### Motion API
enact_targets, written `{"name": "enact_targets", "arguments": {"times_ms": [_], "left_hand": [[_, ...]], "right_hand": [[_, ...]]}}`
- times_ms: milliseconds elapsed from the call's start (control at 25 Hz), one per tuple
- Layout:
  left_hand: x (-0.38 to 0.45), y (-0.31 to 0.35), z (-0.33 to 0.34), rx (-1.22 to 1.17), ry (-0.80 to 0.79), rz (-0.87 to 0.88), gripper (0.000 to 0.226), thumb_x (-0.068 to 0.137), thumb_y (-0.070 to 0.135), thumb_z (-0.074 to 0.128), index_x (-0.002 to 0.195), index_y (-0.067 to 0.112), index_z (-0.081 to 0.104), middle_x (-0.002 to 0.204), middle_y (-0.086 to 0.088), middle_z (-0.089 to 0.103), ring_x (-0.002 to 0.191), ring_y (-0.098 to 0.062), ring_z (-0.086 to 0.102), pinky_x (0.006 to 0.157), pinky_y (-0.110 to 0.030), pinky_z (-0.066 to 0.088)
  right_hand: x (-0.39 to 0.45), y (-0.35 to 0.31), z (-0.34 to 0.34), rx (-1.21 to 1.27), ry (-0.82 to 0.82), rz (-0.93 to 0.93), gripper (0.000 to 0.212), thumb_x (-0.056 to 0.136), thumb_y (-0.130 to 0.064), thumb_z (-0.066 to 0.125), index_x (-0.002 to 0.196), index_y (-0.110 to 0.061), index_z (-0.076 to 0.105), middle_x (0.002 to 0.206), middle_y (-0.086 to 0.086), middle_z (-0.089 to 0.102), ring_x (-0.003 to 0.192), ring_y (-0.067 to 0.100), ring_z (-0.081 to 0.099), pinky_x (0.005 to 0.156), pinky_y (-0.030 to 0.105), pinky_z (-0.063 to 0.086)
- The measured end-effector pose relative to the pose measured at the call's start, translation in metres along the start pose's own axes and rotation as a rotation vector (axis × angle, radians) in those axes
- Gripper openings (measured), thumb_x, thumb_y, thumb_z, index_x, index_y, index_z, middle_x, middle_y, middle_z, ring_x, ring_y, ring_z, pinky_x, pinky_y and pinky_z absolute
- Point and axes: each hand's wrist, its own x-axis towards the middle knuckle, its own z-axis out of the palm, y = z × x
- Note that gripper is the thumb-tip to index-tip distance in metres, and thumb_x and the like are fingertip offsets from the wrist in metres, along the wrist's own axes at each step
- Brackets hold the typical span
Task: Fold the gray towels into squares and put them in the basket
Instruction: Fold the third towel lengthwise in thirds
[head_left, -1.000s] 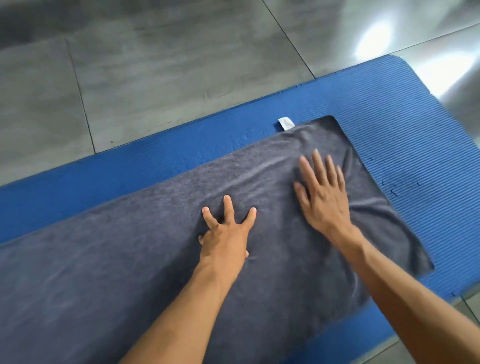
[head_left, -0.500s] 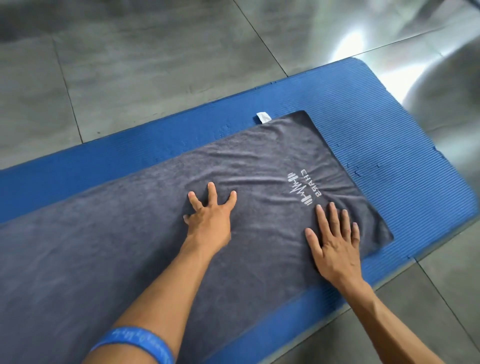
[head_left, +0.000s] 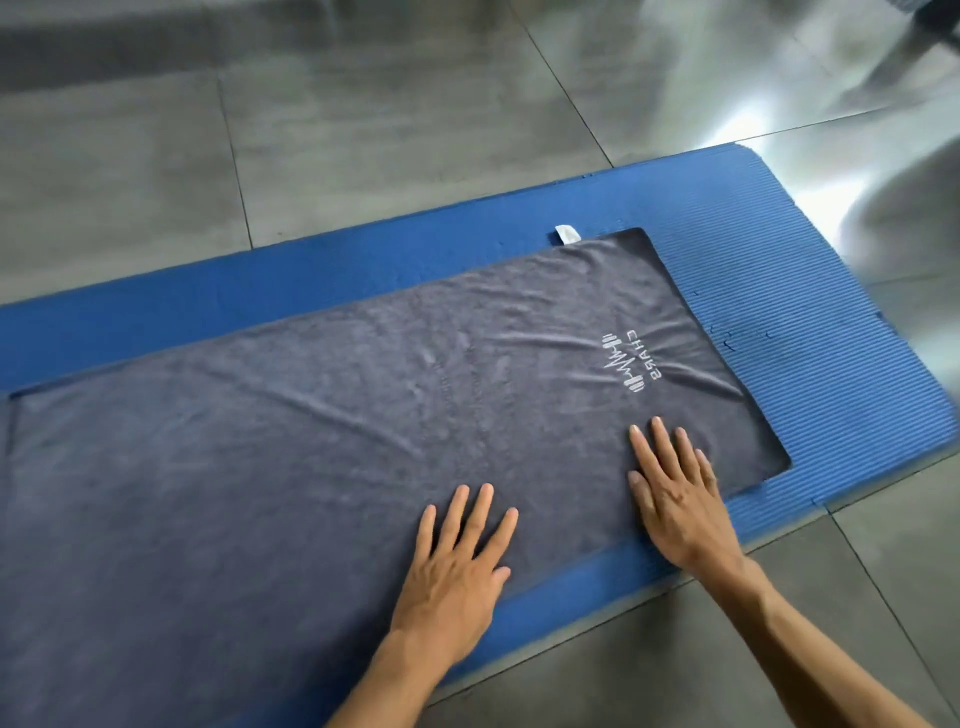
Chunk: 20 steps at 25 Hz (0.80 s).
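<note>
Towel: 1 gray towel (head_left: 363, 441) lies spread flat, lengthwise along a blue mat (head_left: 831, 291) on the tiled floor (head_left: 363, 130), running from the 9 o'clock edge of the view to about 3 o'clock.
Handling: soft and limp by the look of its shallow wrinkles, probably light; it should drape rather than hold a shape, and may slide a little on the ribbed mat when pulled.
Where to hold: I would pinch the 2 corners of the short end at 3 o'clock, near the white logo (head_left: 631, 364), and carry that end over toward 9 o'clock.
Left hand: the left hand (head_left: 457, 566) rests flat, fingers straight and spread, gripping nothing, on the towel's near edge at 6 o'clock.
Right hand: the right hand (head_left: 675, 499) also lies flat with straight fingers, holding nothing, at 4 o'clock, just below the logo.
Tag: a small white tag (head_left: 566, 234) sticks out of the far edge at 1 o'clock.
Basket: not in view.
</note>
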Motion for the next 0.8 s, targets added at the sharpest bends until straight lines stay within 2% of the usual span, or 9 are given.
{"name": "enact_targets", "arguments": {"times_ms": [80,120,160,240,320,400,560,680,800], "left_hand": [[-0.006,-0.009,-0.006,0.009,0.037,0.060,0.058,0.101,0.035,0.035,0.155,0.029,0.014,0.164,-0.006,-0.003,0.150,-0.028,0.000,0.119,-0.055,0.017],[-0.008,-0.017,-0.011,-0.029,0.055,0.039,0.063,0.101,0.030,0.041,0.155,0.030,0.009,0.163,-0.005,-0.012,0.150,-0.025,-0.006,0.121,-0.050,0.012],[-0.010,-0.025,-0.016,-0.070,0.104,-0.008,0.070,0.097,0.025,0.051,0.155,0.030,0.013,0.164,-0.006,-0.009,0.151,-0.025,0.001,0.121,-0.047,0.015],[-0.016,-0.042,-0.030,-0.116,0.210,-0.239,0.076,0.085,0.021,0.066,0.152,0.025,0.029,0.163,-0.011,0.011,0.147,-0.031,0.023,0.114,-0.050,0.028],[-0.035,-0.067,-0.034,-0.122,0.190,-0.431,0.074,0.091,0.030,0.059,0.154,0.026,0.021,0.164,-0.010,0.003,0.149,-0.033,0.013,0.117,-0.056,0.021],[-0.055,-0.088,-0.031,-0.142,0.042,-0.420,0.067,0.099,0.039,0.045,0.156,0.030,0.010,0.163,0.000,-0.013,0.151,-0.025,-0.004,0.121,-0.050,0.010],[-0.083,-0.109,-0.038,-0.270,0.114,-0.410,0.056,0.098,0.034,0.045,0.151,0.027,0.030,0.162,0.003,0.015,0.147,-0.017,0.016,0.119,-0.037,0.020],[-0.108,-0.130,-0.034,-0.259,0.240,-0.532,0.057,0.094,0.030,0.052,0.148,0.022,0.037,0.158,-0.004,0.027,0.145,-0.022,0.026,0.116,-0.040,0.025],[-0.152,-0.156,-0.019,-0.131,0.289,-0.552,0.061,0.073,0.025,0.077,0.130,0.013,0.060,0.138,-0.012,0.055,0.126,-0.031,0.054,0.101,-0.048,0.045]], "right_hand": [[-0.016,0.008,0.010,0.008,-0.106,0.160,0.060,0.097,-0.058,0.001,0.153,-0.041,-0.010,0.166,-0.003,-0.007,0.152,0.023,-0.008,0.123,0.047,-0.001],[-0.018,0.010,0.008,-0.002,-0.102,0.256,0.059,0.099,-0.055,0.004,0.154,-0.038,-0.008,0.166,-0.001,-0.004,0.152,0.026,-0.006,0.122,0.052,-0.001],[-0.019,0.006,0.003,-0.044,-0.056,0.287,0.059,0.100,-0.048,0.008,0.157,-0.033,0.001,0.166,0.002,0.003,0.152,0.030,-0.001,0.120,0.056,0.000],[-0.022,-0.020,-0.008,-0.096,0.058,0.156,0.064,0.095,-0.041,0.020,0.157,-0.023,0.019,0.164,0.009,0.016,0.150,0.037,0.010,0.119,0.058,0.003],[-0.032,-0.067,-0.007,-0.002,0.114,-0.061,0.063,0.095,-0.041,0.026,0.155,-0.021,0.027,0.163,0.009,0.022,0.150,0.036,0.016,0.119,0.055,0.009],[-0.050,-0.127,-0.004,0.098,0.083,-0.269,0.058,0.101,-0.044,0.023,0.154,-0.024,0.029,0.163,0.005,0.021,0.150,0.032,0.017,0.119,0.048,0.013],[-0.067,-0.232,-0.004,0.208,0.014,-0.587,0.055,0.104,-0.046,0.018,0.156,-0.029,0.018,0.165,-0.002,0.012,0.152,0.020,0.011,0.121,0.039,0.013],[-0.070,-0.290,-0.007,0.272,-0.038,-0.688,0.059,0.101,-0.049,0.018,0.157,-0.028,0.016,0.164,-0.005,0.009,0.152,0.020,0.010,0.122,0.039,0.017],[-0.076,-0.334,-0.009,0.286,-0.090,-0.784,0.061,0.100,-0.052,0.016,0.156,-0.027,0.019,0.165,-0.004,0.011,0.152,0.021,0.011,0.120,0.037,0.016]]}}
